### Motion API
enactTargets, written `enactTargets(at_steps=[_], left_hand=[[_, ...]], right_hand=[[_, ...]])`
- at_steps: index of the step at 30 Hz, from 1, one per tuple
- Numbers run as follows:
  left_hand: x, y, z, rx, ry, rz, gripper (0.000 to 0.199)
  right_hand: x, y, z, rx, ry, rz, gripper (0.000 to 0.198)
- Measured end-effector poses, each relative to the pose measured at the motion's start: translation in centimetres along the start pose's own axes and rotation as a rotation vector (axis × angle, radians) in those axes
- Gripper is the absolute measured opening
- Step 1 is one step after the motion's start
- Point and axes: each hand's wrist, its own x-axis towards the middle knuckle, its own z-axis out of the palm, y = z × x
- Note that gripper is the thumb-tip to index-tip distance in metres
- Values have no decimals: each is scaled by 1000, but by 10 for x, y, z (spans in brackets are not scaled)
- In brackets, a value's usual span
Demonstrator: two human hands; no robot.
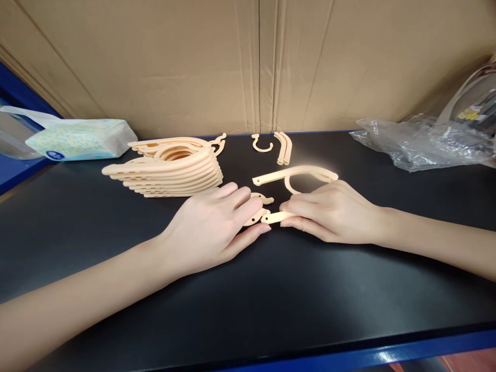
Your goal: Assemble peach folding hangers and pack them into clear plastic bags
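Left forearm (pixel 83 305) foremost, left hand (pixel 211 227) and right hand (pixel 333 211) pinch cream, round-holed hanger pieces (pixel 275 217).

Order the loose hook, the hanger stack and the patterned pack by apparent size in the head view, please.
1. Hanger stack
2. Patterned pack, somewhat smaller
3. Loose hook, by far the smallest

Blk tabletop (pixel 248 305) bears hanger stack (pixel 182 171), 1 hook (pixel 264 150), curved strips (pixel 288 147), tissue pk (pixel 87 137) & plastic bag (pixel 406 144).
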Motion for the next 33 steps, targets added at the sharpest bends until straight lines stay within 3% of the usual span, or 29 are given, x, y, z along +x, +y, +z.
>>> enactTargets(at_steps=[6,19,33], left_hand=[[-3,3,0,-33,8,-40,30],[-1,2,1,-9,-25,13,36],[-2,3,-3,222,42,99,33]], right_hand=[[1,-2,-2,-118,58,-62,39],[1,-3,-2,-133,78,-65,37],[-2,2,-1,99,-26,-10,35]])
